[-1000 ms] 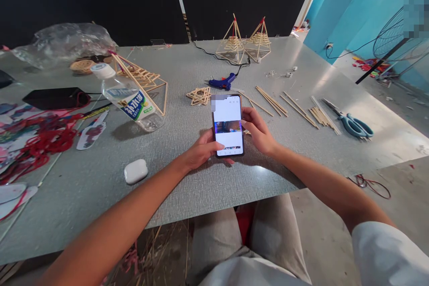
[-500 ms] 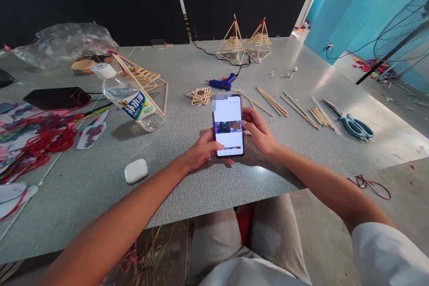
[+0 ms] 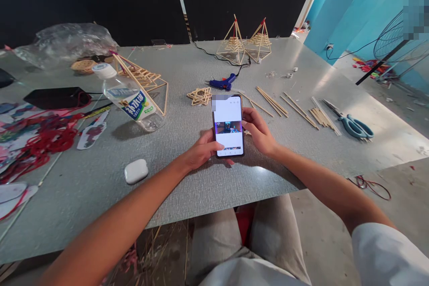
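Observation:
A phone (image 3: 228,143) with a lit screen is held upright over the table's front part. My left hand (image 3: 203,148) grips its lower left side, thumb on the screen near the bottom. At its right edge is my right hand (image 3: 259,132), fingers curled round the side and thumb by the picture. Behind the phone lie a star-shaped stick piece (image 3: 199,96) and a blue glue gun (image 3: 223,82). Loose wooden sticks (image 3: 272,102) and blue-handled scissors (image 3: 355,126) lie to the right.
On the grey table (image 3: 187,192) a clear bottle (image 3: 134,103) leans near a stick frame (image 3: 166,94). A white case (image 3: 136,171), red cord (image 3: 50,140) and a black box (image 3: 56,97) are left. Two stick pyramids (image 3: 235,40) stand at the back; plastic wrap (image 3: 67,42) lies back left.
The picture on the phone's screen has changed. Both hands and the phone have stayed in place.

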The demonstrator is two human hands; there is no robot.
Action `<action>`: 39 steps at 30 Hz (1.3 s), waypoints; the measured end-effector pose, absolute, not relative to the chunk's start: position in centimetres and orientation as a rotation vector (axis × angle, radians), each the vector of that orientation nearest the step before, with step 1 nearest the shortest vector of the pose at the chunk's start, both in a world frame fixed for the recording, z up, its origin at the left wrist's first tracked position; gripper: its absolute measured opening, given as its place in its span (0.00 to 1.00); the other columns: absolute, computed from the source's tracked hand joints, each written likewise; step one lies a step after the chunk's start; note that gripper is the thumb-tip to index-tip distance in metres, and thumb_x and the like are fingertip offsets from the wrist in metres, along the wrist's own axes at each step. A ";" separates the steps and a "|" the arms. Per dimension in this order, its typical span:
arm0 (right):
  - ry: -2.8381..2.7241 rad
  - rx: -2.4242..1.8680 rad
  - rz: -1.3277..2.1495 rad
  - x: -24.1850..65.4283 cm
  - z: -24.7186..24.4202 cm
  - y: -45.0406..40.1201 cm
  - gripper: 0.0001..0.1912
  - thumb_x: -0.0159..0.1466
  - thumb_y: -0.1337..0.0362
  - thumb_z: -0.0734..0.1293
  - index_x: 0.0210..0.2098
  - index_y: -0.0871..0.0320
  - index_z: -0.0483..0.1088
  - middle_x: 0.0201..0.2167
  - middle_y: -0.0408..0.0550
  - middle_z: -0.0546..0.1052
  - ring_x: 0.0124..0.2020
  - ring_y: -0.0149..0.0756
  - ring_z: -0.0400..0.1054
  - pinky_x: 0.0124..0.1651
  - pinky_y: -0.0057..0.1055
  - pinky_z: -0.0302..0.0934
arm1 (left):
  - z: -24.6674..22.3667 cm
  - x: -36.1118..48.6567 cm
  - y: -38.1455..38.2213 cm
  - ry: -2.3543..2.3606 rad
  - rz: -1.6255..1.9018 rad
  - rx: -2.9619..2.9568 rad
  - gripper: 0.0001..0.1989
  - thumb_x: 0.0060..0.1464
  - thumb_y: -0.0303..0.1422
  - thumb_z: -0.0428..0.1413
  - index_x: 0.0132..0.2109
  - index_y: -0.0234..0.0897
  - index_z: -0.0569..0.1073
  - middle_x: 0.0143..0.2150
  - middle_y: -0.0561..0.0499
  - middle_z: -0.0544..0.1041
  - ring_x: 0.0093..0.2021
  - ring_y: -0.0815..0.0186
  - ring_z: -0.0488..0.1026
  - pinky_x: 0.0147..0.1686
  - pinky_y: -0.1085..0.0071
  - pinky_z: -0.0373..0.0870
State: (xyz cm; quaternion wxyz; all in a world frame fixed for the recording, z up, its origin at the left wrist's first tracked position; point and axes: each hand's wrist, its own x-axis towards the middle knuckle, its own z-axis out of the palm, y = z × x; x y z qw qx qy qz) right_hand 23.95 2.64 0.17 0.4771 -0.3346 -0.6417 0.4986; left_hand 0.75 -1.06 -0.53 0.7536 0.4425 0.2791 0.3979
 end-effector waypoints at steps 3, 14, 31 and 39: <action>-1.572 -0.820 1.211 24.0 0.1 2.7 0.18 0.74 0.53 0.68 0.61 0.48 0.69 0.57 0.54 0.84 0.54 0.48 0.78 0.48 0.44 0.78 | -0.5 0.7 -1.1 0.609 0.870 0.969 0.30 0.52 0.33 0.73 0.61 0.38 0.77 0.56 0.39 0.85 0.48 0.47 0.87 0.34 0.50 0.93; -1.568 -0.831 1.231 23.9 0.2 2.6 0.19 0.74 0.52 0.68 0.62 0.48 0.69 0.59 0.55 0.84 0.56 0.50 0.79 0.50 0.47 0.77 | -0.9 0.6 -0.9 0.608 0.855 0.993 0.29 0.53 0.33 0.71 0.62 0.38 0.77 0.58 0.39 0.84 0.50 0.46 0.87 0.36 0.50 0.93; -1.575 -0.841 1.208 23.9 0.4 2.6 0.21 0.73 0.50 0.69 0.62 0.48 0.69 0.59 0.55 0.84 0.54 0.47 0.79 0.47 0.44 0.78 | -0.8 0.7 -1.0 0.630 0.851 0.981 0.31 0.52 0.34 0.71 0.62 0.39 0.77 0.60 0.38 0.84 0.51 0.45 0.87 0.36 0.49 0.92; -1.588 -0.842 1.205 24.0 0.5 2.6 0.20 0.75 0.48 0.68 0.61 0.48 0.68 0.59 0.55 0.84 0.56 0.49 0.79 0.49 0.47 0.79 | -0.8 0.4 -0.9 0.607 0.849 0.957 0.29 0.52 0.33 0.70 0.62 0.39 0.78 0.60 0.37 0.86 0.48 0.46 0.87 0.35 0.49 0.92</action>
